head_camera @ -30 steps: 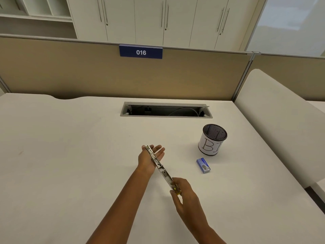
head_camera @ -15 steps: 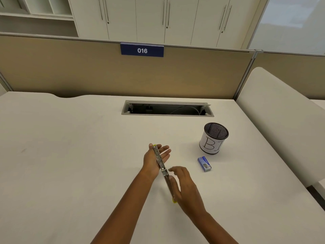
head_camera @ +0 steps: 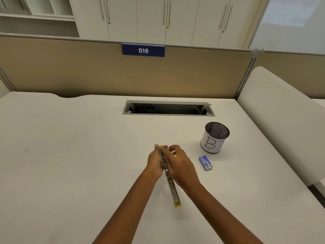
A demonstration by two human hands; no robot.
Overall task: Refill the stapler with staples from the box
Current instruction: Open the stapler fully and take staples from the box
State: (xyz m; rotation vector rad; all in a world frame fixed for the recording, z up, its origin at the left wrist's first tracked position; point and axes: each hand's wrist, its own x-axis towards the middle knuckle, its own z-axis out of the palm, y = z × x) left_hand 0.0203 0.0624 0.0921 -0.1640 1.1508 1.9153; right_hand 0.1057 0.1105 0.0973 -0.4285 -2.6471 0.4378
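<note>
At desk centre: stapler (head_camera: 168,175), swung open, pressed between left hand (head_camera: 154,163) and right hand (head_camera: 177,164). Staple box (head_camera: 205,162) shut, at 3 o'clock. Advice: steady rail; fetch 1 strip.

White desk (head_camera: 70,155); cable hatch (head_camera: 168,108) set in the far middle. On it, right: mesh pen cup (head_camera: 214,137); just nearer, blue staple box (head_camera: 205,162), apart.

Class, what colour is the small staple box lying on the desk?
Blue, with a paler printed label; the staple box shows in the head view, right of the hands.
</note>
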